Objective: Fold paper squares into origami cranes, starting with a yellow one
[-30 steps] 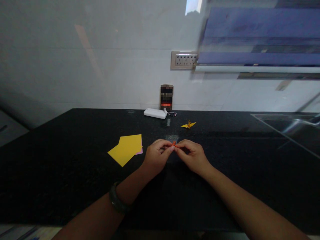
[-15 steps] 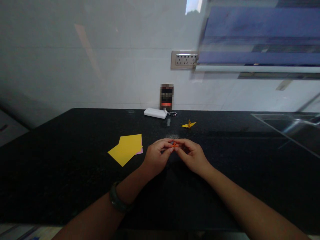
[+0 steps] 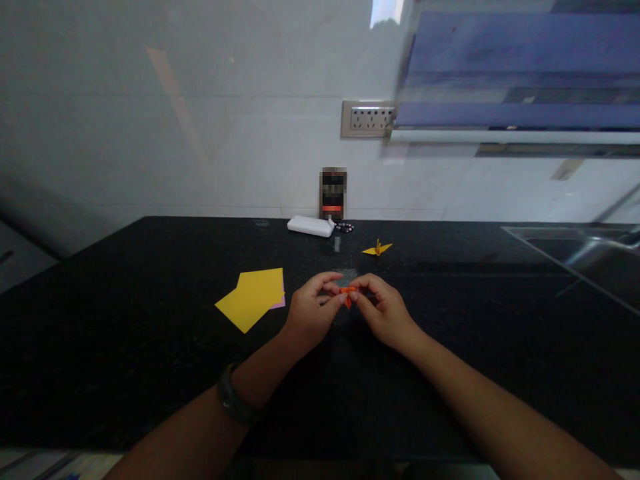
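Note:
Both of my hands meet over the middle of the black counter (image 3: 125, 347). My left hand (image 3: 310, 313) and my right hand (image 3: 383, 310) each pinch a small orange folded paper piece (image 3: 347, 292) between fingertips and thumb. Most of the orange piece is hidden by my fingers. A dark band sits on my left wrist (image 3: 233, 397). Left of my hands lie yellow paper sheets (image 3: 253, 297) with a pink sheet's edge showing under them. A finished yellow paper crane (image 3: 377, 249) stands farther back on the counter.
A white flat box (image 3: 311, 226) and a phone (image 3: 333, 194) propped on the wall stand at the back. A wall socket (image 3: 367, 120) is above them. A steel sink (image 3: 590, 257) is set into the counter at the right.
My fingers have shifted on the orange piece, and more of it shows between my fingertips. My arms and the things on the counter have stayed put.

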A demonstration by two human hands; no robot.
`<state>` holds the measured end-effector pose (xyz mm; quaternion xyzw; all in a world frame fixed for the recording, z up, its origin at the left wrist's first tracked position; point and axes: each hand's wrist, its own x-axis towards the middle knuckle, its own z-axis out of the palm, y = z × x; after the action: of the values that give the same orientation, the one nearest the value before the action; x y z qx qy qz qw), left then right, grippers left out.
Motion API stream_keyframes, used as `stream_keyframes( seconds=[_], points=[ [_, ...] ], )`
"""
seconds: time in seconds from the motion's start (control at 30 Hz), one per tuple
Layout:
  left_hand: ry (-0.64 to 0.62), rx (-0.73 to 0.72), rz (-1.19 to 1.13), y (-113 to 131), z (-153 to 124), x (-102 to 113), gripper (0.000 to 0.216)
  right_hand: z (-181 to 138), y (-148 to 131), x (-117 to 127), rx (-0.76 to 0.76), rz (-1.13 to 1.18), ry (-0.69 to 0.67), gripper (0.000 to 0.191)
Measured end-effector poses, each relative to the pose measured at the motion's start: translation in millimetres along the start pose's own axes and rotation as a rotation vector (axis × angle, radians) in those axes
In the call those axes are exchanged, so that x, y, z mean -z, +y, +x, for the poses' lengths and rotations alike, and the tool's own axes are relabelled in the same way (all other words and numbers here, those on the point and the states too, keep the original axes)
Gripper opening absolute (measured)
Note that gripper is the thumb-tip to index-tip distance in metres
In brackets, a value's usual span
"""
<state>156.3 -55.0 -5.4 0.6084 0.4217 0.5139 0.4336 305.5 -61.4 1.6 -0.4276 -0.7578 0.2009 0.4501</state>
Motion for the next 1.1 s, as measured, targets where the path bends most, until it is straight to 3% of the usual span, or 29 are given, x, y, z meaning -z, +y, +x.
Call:
stream_keyframes(
  seconds=[0.13, 0.37, 0.67, 0.83, 0.97, 1.1],
  points=[
    [-0.026, 0.055, 0.004, -2, 2, 1, 0.020, -1, 1, -2, -0.026, 0.047, 0.001, 0.012],
    [-0.039, 0.143, -0.147, 4, 2, 0, 0.017, 1, 3, -4, -0.242, 0.324, -0.011, 0.013],
    [-0.107, 0.184, 0.015, 9, -1, -4, 0.007, 1, -1, 2, -0.163, 0.131, -0.074, 0.013],
    [-0.203, 0.223, -0.024, 9, -2, 0, 0.022, 3, -2, 4, -0.152, 0.144, -0.081, 0.013],
    [-0.133, 0.266, -0.127, 9, -1, 2, 0.021, 3, -1, 2, -0.233, 0.267, -0.119, 0.021],
    [-0.014, 0.216, -0.131, 8, 2, 2, 0.017, 1, -1, -1, -0.341, 0.376, -0.193, 0.023]
  ],
)
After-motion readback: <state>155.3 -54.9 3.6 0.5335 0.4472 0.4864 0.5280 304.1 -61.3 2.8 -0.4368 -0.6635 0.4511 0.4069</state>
